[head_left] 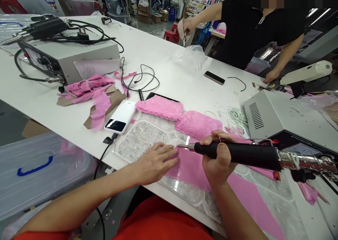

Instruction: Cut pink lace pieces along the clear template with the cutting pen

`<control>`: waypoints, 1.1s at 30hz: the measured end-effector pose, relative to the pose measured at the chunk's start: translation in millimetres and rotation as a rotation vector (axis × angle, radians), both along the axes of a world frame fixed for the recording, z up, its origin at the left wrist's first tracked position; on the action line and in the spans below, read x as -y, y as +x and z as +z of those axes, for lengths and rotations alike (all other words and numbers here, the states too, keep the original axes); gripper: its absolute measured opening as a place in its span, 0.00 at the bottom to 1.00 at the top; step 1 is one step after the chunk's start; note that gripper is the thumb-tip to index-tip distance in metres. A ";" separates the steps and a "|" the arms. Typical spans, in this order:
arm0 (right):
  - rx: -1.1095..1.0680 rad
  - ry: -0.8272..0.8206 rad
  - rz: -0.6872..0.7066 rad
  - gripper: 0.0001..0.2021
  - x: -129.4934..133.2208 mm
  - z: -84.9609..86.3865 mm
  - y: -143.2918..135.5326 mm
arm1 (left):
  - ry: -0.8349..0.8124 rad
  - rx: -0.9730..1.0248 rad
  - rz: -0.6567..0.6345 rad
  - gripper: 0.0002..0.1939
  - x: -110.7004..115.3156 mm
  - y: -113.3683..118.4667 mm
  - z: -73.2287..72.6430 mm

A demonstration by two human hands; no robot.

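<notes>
My right hand (pixel 219 159) is wrapped round the black barrel of a corded ultrasonic cutter (pixel 240 153). Its pointed metal tip faces left, at the upper edge of a flat pink fabric piece (pixel 190 168) close to my left fingertips. My left hand (pixel 157 163) lies palm down with fingers stretched out, over the fabric's left edge and a clear patterned mat (pixel 137 141). Beyond them rest two stacks of pink lace pieces, the left stack (pixel 160 107) and the right stack (pixel 198 124). Under my right forearm more pink fabric (pixel 250 201) spreads out.
A white power bank (pixel 120 117) and pink scraps (pixel 99 106) lie left. One grey control box (pixel 89 57) carries another cutter (pixel 47 30); a second box (pixel 290 120) stands right. A phone (pixel 214 77) lies near a co-worker (pixel 253 32) across the table.
</notes>
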State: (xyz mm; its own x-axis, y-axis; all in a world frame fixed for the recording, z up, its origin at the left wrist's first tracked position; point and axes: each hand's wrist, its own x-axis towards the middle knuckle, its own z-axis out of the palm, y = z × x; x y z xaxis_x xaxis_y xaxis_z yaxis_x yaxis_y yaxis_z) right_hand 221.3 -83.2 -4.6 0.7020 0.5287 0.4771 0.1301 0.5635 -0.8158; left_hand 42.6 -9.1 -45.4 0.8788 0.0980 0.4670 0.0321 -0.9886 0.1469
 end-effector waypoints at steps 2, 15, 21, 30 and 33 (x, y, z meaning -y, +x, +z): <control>-0.008 -0.004 0.001 0.07 -0.1 0.1 -1.0 | -0.003 0.006 -0.006 0.14 -0.7 0.0 -0.2; -0.033 -0.022 0.013 0.06 0.1 0.4 -3.0 | 0.004 0.032 -0.017 0.13 -1.0 1.0 0.6; -0.041 0.005 -0.002 0.06 0.6 8.8 2.4 | 0.029 0.023 -0.028 0.14 -3.7 -2.8 1.5; -0.082 -0.020 -0.294 0.07 50.8 28.6 55.2 | 0.053 0.013 -0.103 0.15 12.1 16.4 13.3; -0.090 -0.011 -0.312 0.07 60.2 19.9 61.2 | 0.039 -0.033 -0.124 0.15 25.0 37.2 11.6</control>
State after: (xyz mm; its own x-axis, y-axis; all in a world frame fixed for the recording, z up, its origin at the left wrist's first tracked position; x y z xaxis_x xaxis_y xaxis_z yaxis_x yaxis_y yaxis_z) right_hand 282.5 -143.4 15.4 0.8701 0.2865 0.4011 0.2220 0.4988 -0.8378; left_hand 79.8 -34.1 -33.8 0.8979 -0.0306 0.4391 -0.0870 -0.9902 0.1090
